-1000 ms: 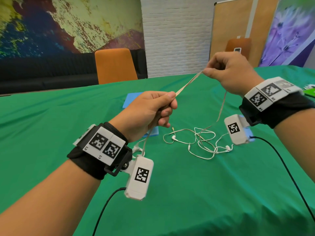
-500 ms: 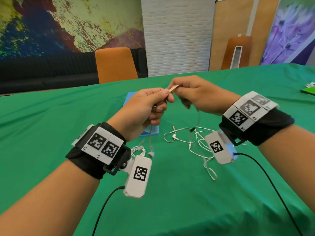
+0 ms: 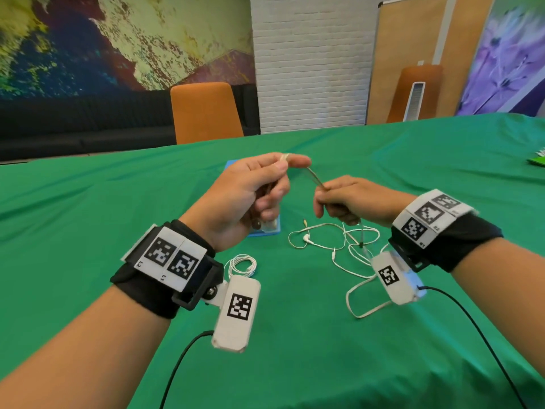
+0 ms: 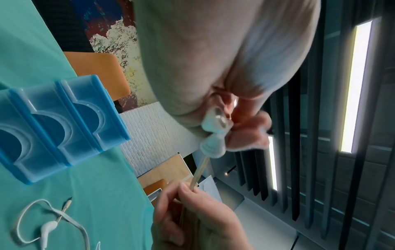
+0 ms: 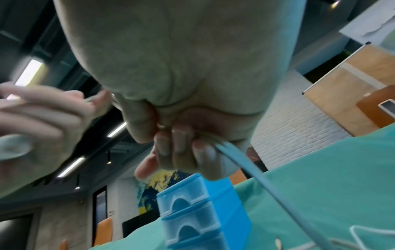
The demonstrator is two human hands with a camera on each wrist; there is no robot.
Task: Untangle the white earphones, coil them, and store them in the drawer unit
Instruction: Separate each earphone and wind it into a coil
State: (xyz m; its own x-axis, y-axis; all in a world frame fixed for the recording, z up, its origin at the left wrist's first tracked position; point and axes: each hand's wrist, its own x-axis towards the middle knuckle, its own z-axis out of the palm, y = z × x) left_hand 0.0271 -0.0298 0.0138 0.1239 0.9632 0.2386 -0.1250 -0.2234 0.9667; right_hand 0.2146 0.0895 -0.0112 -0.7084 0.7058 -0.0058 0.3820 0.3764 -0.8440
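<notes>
Right hand (image 3: pixel 352 199) has dropped to 4 o'clock of left hand (image 3: pixel 250 193); both grips pinch the thin white earphone cord (image 3: pixel 315 179), starting another coil wrap.

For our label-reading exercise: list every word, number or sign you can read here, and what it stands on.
"L2", "L1": white marker plate on the black left wristband.
White marker plate on the right wristband: small print, too blurred to read.
Blue plastic drawer unit, white earphones: no text.
</notes>
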